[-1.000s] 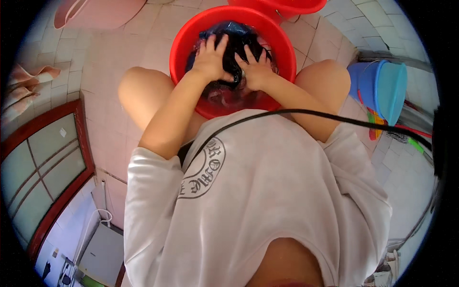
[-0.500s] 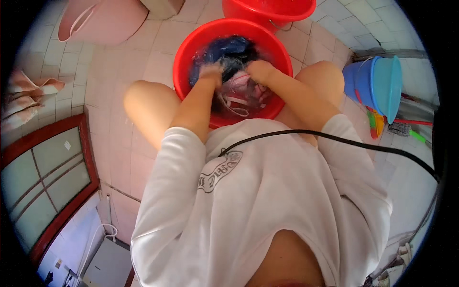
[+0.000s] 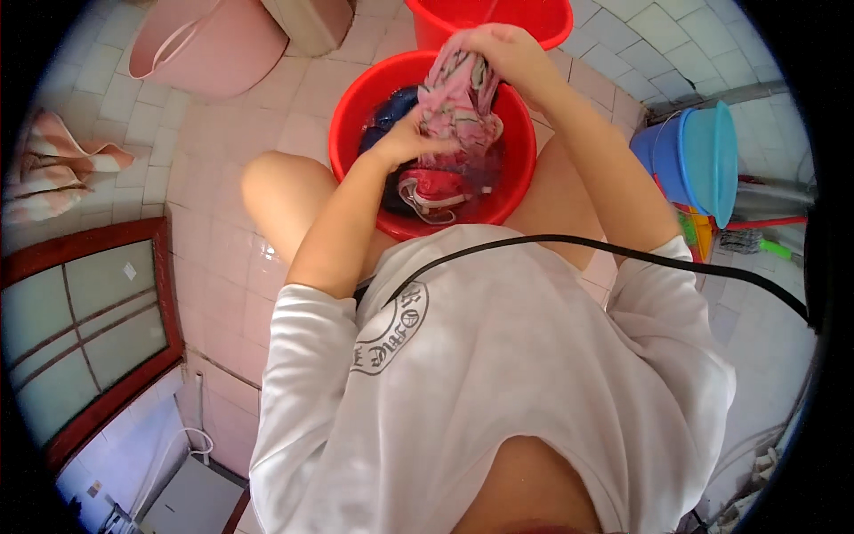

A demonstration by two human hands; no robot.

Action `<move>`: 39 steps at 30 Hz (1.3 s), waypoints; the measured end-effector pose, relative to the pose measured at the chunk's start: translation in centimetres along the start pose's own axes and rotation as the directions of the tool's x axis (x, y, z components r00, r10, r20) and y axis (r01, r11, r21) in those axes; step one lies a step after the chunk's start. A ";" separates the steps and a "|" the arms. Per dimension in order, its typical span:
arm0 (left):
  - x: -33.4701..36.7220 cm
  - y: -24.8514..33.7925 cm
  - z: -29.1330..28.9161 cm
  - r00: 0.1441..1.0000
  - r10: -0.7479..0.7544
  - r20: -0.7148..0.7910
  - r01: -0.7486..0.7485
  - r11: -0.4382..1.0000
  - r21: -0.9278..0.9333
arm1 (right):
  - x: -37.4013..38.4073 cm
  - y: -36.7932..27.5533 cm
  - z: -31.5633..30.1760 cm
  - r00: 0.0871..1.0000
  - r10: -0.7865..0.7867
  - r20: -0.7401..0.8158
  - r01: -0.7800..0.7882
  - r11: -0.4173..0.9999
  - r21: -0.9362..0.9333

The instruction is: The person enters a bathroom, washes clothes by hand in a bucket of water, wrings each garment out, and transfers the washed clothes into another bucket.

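Observation:
A wet pink patterned garment (image 3: 454, 98) hangs from my right hand (image 3: 509, 55), which is closed on its upper end above the far rim of a red basin (image 3: 342, 147). Lower down, my left hand (image 3: 407, 144) rests against the garment's left side, thumb and fingers apart. The garment's lower end drops into the basin. Under it, a red piece with white trim (image 3: 436, 190) lies near the basin's near side. Dark blue cloth (image 3: 388, 116) sits in the water at the left, partly behind my left hand.
Behind the basin stands a red bucket (image 3: 556, 22). A pink tub (image 3: 213, 53) is at the far left, blue buckets (image 3: 680, 160) at the right. A black cable (image 3: 569, 238) crosses over my lap. A framed glass door (image 3: 116, 303) is on the left.
Both hands were down in the basin. My right hand has risen toward the far rim, lifting the pink garment out of the water; my left hand has shifted slightly right, against it.

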State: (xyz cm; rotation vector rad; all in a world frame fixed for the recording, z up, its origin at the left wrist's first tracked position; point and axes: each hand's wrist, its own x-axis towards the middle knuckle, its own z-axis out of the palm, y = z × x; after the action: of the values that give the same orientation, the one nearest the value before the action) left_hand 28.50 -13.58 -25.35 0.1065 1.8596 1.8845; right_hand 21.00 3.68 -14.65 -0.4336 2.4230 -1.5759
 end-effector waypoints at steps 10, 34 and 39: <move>1.1 -2.1 -0.8 0.822 -0.008 -0.569 0.407 0.706 0.580 | 0.9 17.9 3.7 0.928 -0.062 -0.368 0.054 0.998 -0.032; 5.6 -16.7 -3.8 0.936 -0.329 -0.124 0.279 0.481 0.831 | 0.0 27.0 14.7 0.865 0.435 0.251 -0.234 0.791 -0.565; 3.6 -7.6 -2.6 0.542 -0.554 -0.632 0.348 0.832 -0.432 | 1.6 16.2 10.7 0.888 0.417 0.194 -0.331 0.872 -0.361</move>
State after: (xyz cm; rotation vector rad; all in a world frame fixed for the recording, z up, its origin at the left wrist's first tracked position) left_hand 26.45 -14.93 -33.86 -1.3177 1.7830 1.8648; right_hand 21.03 0.23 -33.82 -0.1859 2.3671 -0.9039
